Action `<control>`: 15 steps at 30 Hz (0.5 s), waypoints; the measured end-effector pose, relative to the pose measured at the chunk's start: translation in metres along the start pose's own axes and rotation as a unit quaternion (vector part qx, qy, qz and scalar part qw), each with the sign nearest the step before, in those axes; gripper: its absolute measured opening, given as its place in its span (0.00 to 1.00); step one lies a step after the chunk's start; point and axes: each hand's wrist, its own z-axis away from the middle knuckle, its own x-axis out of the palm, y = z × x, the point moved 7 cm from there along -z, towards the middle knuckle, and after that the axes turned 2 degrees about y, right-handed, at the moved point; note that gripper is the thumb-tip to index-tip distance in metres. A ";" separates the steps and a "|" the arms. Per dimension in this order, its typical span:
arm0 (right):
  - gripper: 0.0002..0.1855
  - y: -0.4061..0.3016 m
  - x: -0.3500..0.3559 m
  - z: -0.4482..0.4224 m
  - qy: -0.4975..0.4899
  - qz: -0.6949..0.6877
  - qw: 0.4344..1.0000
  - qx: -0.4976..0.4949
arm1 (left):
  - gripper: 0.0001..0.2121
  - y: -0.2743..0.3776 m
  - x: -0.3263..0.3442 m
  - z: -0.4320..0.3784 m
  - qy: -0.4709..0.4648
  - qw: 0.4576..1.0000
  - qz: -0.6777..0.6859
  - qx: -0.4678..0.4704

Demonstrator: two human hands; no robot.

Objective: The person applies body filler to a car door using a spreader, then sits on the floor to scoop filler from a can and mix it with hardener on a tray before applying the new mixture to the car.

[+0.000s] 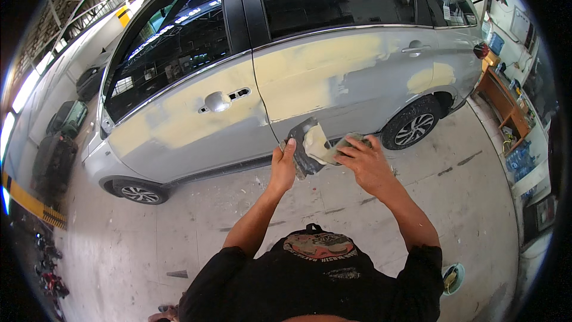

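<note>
My left hand (282, 169) grips the edge of a dark, flat mixing board (304, 163), its thumb on top. A thick mound of cream body filler (315, 143) sits on the board. In my right hand (368, 166) is a grey-green filler spreader (334, 154), its edge against or just over the filler; my fingers hide part of it. Beyond both hands stands a silver car, with dried yellow filler on its front door (187, 121) and rear door (297, 82). The front door handle (218, 102) is surrounded by filler, with dark openings beside it.
Close ahead are the car's sill (223, 167) and rear wheel (411, 127). A pale bucket (454, 279) stands on the concrete floor (339, 212) at lower right. Along the right wall runs a wooden shelf (505, 103). Part of a person (163, 316) shows at lower left.
</note>
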 end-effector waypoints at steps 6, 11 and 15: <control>0.19 0.000 -0.002 -0.008 -0.004 -0.033 0.999 0.012 | 0.18 -0.004 0.001 0.004 -0.005 1.000 0.005 -0.007; 0.19 0.001 -0.010 -0.011 0.070 -0.023 0.997 0.016 | 0.18 -0.011 0.004 0.003 -0.029 0.996 0.052 -0.060; 0.20 0.001 -0.019 -0.014 0.110 -0.165 0.980 0.015 | 0.18 0.001 0.017 0.010 -0.081 0.977 0.189 -0.063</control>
